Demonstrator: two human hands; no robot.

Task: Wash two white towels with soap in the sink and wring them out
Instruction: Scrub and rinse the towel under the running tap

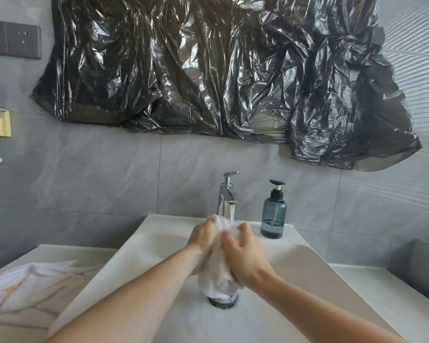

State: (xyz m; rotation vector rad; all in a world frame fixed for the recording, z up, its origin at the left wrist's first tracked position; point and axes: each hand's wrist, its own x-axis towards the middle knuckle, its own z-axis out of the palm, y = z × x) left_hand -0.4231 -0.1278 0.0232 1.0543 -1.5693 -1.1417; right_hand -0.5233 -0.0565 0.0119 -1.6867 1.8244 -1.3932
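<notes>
Nearest me, I am seeing foamy white suds lying on the glossy floor of the sink (307, 263), around the dark metal drain (222, 302). Just above the drain I am holding a white towel (218, 276) bunched into a soft, wet wad: my left hand (200, 240) is curling round its left side and my right hand (245, 256) is wrapping over its right side, both gripping cloth, with the top tuft poking out between the fingers. I am judging it limp and heavy with water, slippery from soap, so I am taking it as a thick roll with both fists set apart along its length, ready for twisting. Off to my left a second towel (30, 283) is lying crumpled and matte on the pale counter (382, 293), well apart from the basin. Beyond my hands the chrome faucet (227, 194) is running a thin stream just behind the wad. Beside it a translucent blue-grey soap bottle (274, 216) with a black pump is standing upright. Farthest, crinkled black plastic sheeting (208, 70) is hanging on the grey tiled wall.
</notes>
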